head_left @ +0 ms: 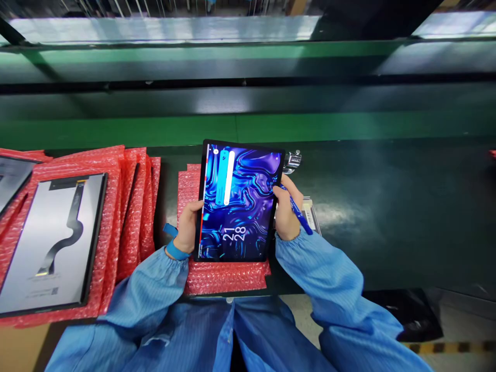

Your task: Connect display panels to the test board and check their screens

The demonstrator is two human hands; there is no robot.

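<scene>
Between my two hands a tablet (242, 206) is held upright, its lit screen showing a blue and purple swirl and the digits 21 28. My left hand (189, 226) grips its left edge, thumb at the bezel, with a blue band around the wrist. Closed on the right edge, my right hand (287, 211) also has a blue pen (297, 211) tucked in it. Red bubble wrap (228, 279) lies beneath the tablet. A shiny metal piece (293, 161) shows past the tablet's upper right corner. Partly hidden by my right hand is a flat labelled item (310, 212).
At the left, red bubble-wrap sleeves (134, 222) are stacked, with a display panel (27, 243) and its dark ribbon cable (73, 222) on top. Another panel (13, 175) sits at the far left. The dark green tabletop (395, 212) extends right. Behind it runs a green strip (163, 130).
</scene>
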